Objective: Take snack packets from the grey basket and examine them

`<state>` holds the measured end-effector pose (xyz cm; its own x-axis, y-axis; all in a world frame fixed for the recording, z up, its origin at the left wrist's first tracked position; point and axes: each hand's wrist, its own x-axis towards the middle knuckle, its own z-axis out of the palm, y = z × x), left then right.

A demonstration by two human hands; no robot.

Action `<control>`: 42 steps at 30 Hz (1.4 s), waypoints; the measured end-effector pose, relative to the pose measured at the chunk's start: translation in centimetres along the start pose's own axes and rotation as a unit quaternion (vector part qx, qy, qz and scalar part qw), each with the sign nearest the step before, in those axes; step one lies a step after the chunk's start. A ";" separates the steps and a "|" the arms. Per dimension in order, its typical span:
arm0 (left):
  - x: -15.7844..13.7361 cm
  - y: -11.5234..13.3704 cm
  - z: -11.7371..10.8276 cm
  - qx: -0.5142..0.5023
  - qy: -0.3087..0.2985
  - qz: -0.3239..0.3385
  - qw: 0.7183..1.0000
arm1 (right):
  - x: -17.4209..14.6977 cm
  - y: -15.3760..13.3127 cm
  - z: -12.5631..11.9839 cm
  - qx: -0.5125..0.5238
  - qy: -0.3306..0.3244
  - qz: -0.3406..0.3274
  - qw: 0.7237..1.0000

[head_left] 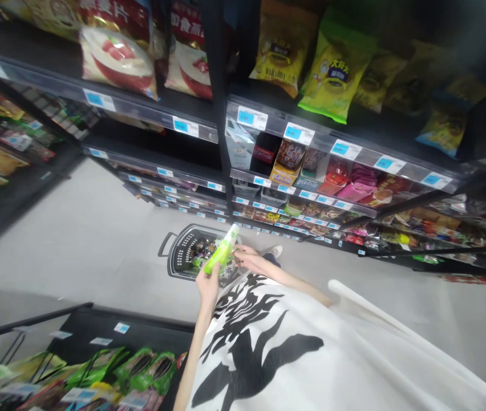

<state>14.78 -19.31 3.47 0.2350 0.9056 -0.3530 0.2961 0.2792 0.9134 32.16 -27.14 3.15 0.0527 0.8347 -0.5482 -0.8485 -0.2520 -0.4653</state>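
My left hand (pixel 207 278) grips the lower end of a bright green packet (pixel 221 254) with a white top, holding it tilted above a dark shopping basket (pixel 178 273). The packet's label is too blurred to read. Close to its right side is my right hand (pixel 246 258), fingers stretched toward the packet and slightly apart; I cannot tell whether they touch it. Inside the basket lie several small mixed items (pixel 202 251), some green, partly covered by the packet and my hands.
Ahead stand dark shelves (pixel 174 94) with cereal bags (pixel 117 54), yellow-green snack bags (pixel 337 68) and small boxes (pixel 290 160). A low display (pixel 140 319) with green packets (pixel 144 368) stands at lower left. Grey floor (pixel 97 228) runs between, with a shoe (pixel 276 251) beyond my right hand.
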 end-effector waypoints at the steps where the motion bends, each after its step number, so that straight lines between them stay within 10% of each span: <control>1: 0.2 -0.1 0.1 -0.032 0.018 -0.029 0.999 | 0.1 0.1 0.1 -0.009 -0.002 0.003 1.000; 11: -0.4 -0.5 -0.3 -0.126 -0.044 -0.177 0.975 | 0.2 0.9 0.2 -0.046 0.022 0.011 0.999; 42: -0.2 -0.8 -0.4 -0.086 -0.068 -0.162 0.981 | 0.3 0.4 0.9 -0.015 0.066 0.017 0.998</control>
<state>14.10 -19.62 2.86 0.2786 0.7123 -0.6442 0.2183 0.6062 0.7648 31.37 -26.58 3.40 0.0952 0.7539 -0.6500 -0.8351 -0.2949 -0.4644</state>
